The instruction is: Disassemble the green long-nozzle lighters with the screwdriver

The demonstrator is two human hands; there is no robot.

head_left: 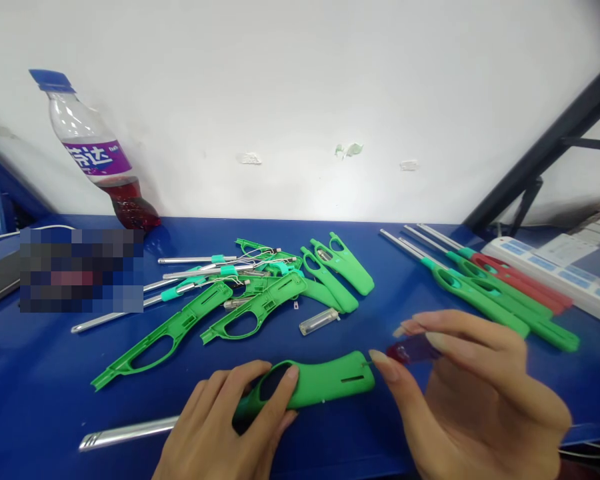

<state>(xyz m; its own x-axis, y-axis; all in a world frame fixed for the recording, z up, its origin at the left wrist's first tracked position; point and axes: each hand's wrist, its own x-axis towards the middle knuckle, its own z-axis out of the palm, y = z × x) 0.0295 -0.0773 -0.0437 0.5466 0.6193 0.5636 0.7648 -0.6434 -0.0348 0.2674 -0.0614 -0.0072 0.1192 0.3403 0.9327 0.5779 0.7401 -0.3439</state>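
My left hand [235, 417] is wrapped round a green long-necked lighter [325, 381], pressing it near the trigger opening. The lighter's silver tube points left, and its handle end points right. In my right hand [490, 393], thumb and fingers pinch a small screwdriver [414, 351] with a translucent dark red and purple handle. Its thin shaft reaches the end of the green handle; the exact contact at the tip is too small to tell. Beyond my hands lie open green lighter half-shells [173, 333] and a clear fuel tank [319, 321].
Silver tubes with wires [200, 272] and more green shells [347, 267] are heaped mid-table. Whole green lighters [480, 300] and red ones [525, 280] lie at right beside a white power strip [560, 267]. A drink bottle [97, 157] stands back left, before the white wall.
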